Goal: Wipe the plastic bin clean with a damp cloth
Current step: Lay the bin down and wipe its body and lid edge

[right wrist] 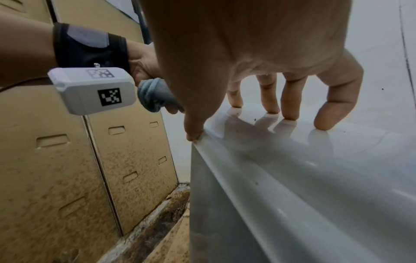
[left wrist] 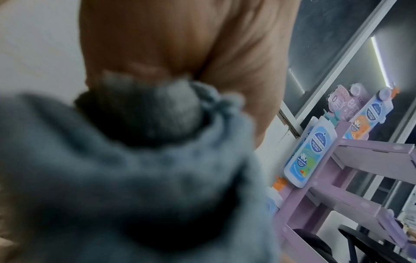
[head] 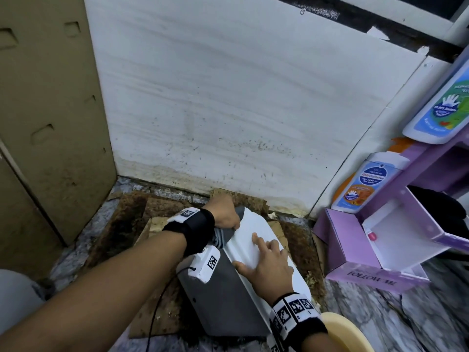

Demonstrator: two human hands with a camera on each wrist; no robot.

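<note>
Head view: the right hand (head: 269,266), fingers (right wrist: 292,103) spread, presses the bin (head: 253,240) steady, while the left hand (head: 223,212) at 11 o'clock clamps the cloth (head: 223,233) against its edge.

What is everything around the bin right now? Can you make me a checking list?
Surface: marbled floor with stained cardboard under the bin.
Job's things: plastic bin with white lid; grey cloth at the lid's far edge.
Clutter: purple box, soap bottles, cream bowl.
Hands: left hand grips the cloth; right hand presses the lid with spread fingers.
Cables: black cable hanging from the left wrist camera.
Surroundings: speckled white wall, tan panel.
</note>
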